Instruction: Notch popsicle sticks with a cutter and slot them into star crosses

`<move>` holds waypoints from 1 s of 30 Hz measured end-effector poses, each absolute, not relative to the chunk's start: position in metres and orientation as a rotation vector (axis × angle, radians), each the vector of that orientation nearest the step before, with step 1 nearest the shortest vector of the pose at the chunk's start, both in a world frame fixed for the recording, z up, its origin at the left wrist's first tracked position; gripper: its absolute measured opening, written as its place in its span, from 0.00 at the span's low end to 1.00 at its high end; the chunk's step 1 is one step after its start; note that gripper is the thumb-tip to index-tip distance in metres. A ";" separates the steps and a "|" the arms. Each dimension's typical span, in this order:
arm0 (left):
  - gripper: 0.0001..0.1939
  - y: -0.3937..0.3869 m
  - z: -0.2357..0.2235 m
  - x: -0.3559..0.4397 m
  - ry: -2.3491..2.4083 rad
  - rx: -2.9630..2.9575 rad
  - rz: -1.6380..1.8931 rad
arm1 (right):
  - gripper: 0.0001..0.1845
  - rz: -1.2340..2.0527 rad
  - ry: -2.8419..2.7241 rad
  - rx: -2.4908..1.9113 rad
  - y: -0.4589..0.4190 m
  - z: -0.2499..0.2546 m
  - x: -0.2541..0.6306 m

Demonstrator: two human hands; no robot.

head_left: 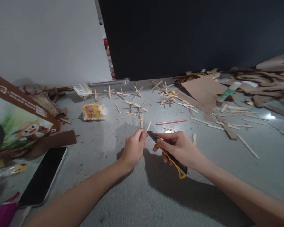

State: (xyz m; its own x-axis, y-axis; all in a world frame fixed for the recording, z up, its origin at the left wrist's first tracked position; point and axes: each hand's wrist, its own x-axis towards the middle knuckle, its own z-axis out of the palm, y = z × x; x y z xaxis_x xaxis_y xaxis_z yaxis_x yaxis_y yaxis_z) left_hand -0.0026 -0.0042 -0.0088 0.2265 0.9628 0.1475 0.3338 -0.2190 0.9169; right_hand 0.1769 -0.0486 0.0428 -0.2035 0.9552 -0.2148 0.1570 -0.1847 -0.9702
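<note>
My left hand (133, 148) is closed around wooden craft sticks; one stick (141, 121) points up from the fingers and a shorter piece (149, 125) slants beside it. In my right hand (180, 148) is a black and yellow utility knife (171, 156), its front end touching or very near the left fingertips. The blade itself is hard to make out. Just beyond the hands lies a red pencil (171, 122). Farther back, several craft sticks are joined into crossed shapes, such as this star (109, 91).
Loose craft sticks (236, 107), a glue stick (229, 91) and brown cardboard (201, 93) lie to the right. A yellow snack packet (94, 112) sits left of centre. At left are a phone (44, 176) and a printed paper bag (21, 123). A black panel (194, 37) stands behind.
</note>
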 end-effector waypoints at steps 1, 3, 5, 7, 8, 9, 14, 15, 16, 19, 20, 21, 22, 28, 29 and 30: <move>0.21 -0.004 -0.009 -0.002 1.216 1.711 1.002 | 0.18 1.459 -1.368 -1.350 -0.049 0.042 0.176; 0.21 -0.004 -0.010 -0.002 1.210 1.715 1.009 | 0.18 1.462 -1.341 -1.365 -0.051 0.039 0.175; 0.21 -0.003 -0.010 -0.002 1.195 1.702 1.014 | 0.18 1.465 -1.310 -1.385 -0.052 0.038 0.173; 0.21 -0.003 -0.010 -0.002 1.172 1.677 1.014 | 0.18 1.456 -1.292 -1.378 -0.054 0.038 0.172; 0.21 -0.003 -0.010 -0.001 1.161 1.662 1.014 | 0.18 1.449 -1.289 -1.368 -0.054 0.038 0.171; 0.21 -0.004 -0.010 -0.001 1.153 1.644 1.013 | 0.18 1.443 -1.290 -1.357 -0.054 0.039 0.171; 0.23 -0.003 -0.012 0.001 1.095 1.535 1.020 | 0.17 1.427 -1.296 -1.351 -0.055 0.041 0.170; 0.23 -0.003 -0.012 0.002 1.078 1.514 1.025 | 0.17 1.423 -1.298 -1.353 -0.054 0.041 0.170; 0.24 -0.003 -0.012 0.002 1.062 1.493 1.030 | 0.17 1.423 -1.303 -1.354 -0.054 0.041 0.170; 0.26 -0.002 -0.011 0.003 1.010 1.431 1.043 | 0.17 1.459 -1.323 -1.344 -0.052 0.043 0.173; 0.27 -0.001 -0.011 0.003 0.991 1.411 1.052 | 0.18 1.479 -1.328 -1.338 -0.051 0.044 0.174; 0.27 -0.001 -0.011 0.003 0.974 1.394 1.057 | 0.18 1.500 -1.327 -1.331 -0.050 0.045 0.176; 0.27 -0.001 -0.012 0.003 0.958 1.381 1.058 | 0.19 1.518 -1.322 -1.324 -0.049 0.047 0.177; 0.25 0.002 -0.016 0.002 0.926 1.332 1.037 | 0.19 1.555 -1.268 -1.282 -0.047 0.050 0.178; 0.25 0.003 -0.016 0.003 0.923 1.320 1.039 | 0.19 1.550 -1.263 -1.279 -0.047 0.049 0.177; 0.25 0.003 -0.016 0.003 0.918 1.308 1.042 | 0.19 1.541 -1.259 -1.275 -0.047 0.047 0.177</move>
State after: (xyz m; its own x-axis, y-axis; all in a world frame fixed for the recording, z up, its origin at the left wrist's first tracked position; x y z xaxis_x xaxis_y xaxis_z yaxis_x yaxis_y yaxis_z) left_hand 0.0030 0.0029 -0.0163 0.2946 0.9546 0.0440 -0.0765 -0.0223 0.9968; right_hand 0.1769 -0.0472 0.0472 -0.2139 0.9498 -0.2282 0.0341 -0.2262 -0.9735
